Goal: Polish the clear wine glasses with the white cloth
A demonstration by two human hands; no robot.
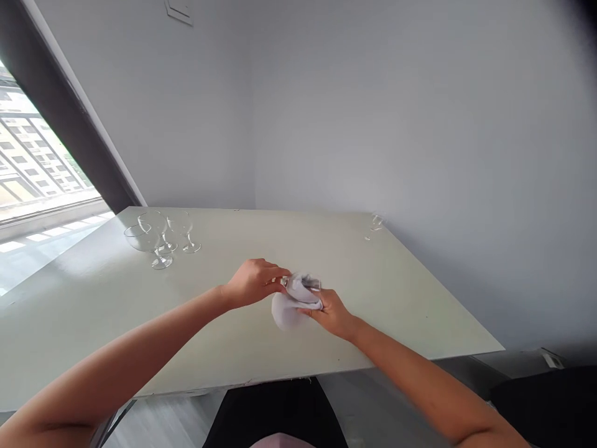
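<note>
A clear glass (295,287) is lying sideways in the air between the two hands, above the near-middle part of the table (219,354), its mouth facing the right. The left hand (256,282) is pinching it at the stem end between thumb and fingers. The right hand (332,314) is gripping a white cloth (286,313) and pressing it against the bowl; how far the cloth is reaching inside, I cannot tell. The loose end is hanging below the glass.

Since the left fingers are gripping only the narrow end, a hard twist from the right could be straining the stem or working the glass loose, and the table's hard-looking top would not be forgiving a drop. Bunched cloth could also be catching on the rim.

Three stemmed glasses (161,262) are standing close together toward the far left, well apart from the hands. Another small clear item (377,221) is sitting near the far right corner. Grey walls (373,118) are meeting behind the table, and daylight is coming through a window (35,146) on the left.
</note>
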